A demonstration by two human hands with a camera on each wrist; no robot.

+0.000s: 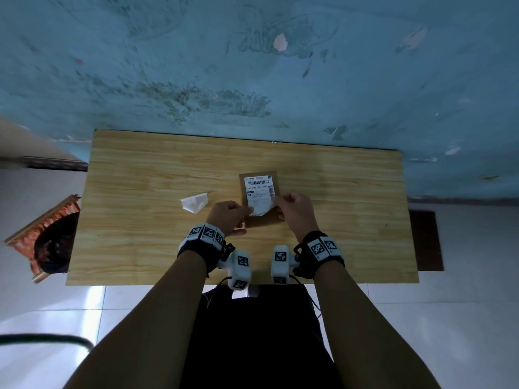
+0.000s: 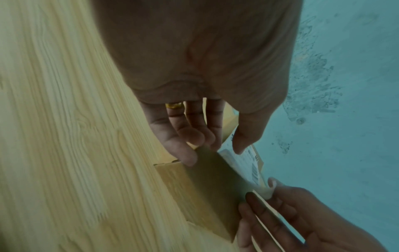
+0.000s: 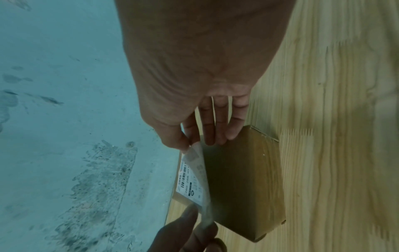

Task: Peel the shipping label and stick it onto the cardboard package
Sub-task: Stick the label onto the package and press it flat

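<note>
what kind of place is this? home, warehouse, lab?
Probably a plain room at home or a small makeshift packing spot, not a warehouse. A single wood-grain table stands against a worn, scuffed teal wall on a white tiled floor. Only one cardboard package is in view.

Both hands [image 1: 229,214] [image 1: 295,210] apparently pinch the label [image 1: 259,192] over the package [image 1: 259,221].

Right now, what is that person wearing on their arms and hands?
Both forearms are bare, no sleeves. Each wrist carries a black band faced with white tiles printed with black square code markings. A white boxy camera unit, also marked with those codes, sticks out from each band, and thin dark cables trail from them. The left hand wears a gold ring; the right hand shows no ring.
</note>
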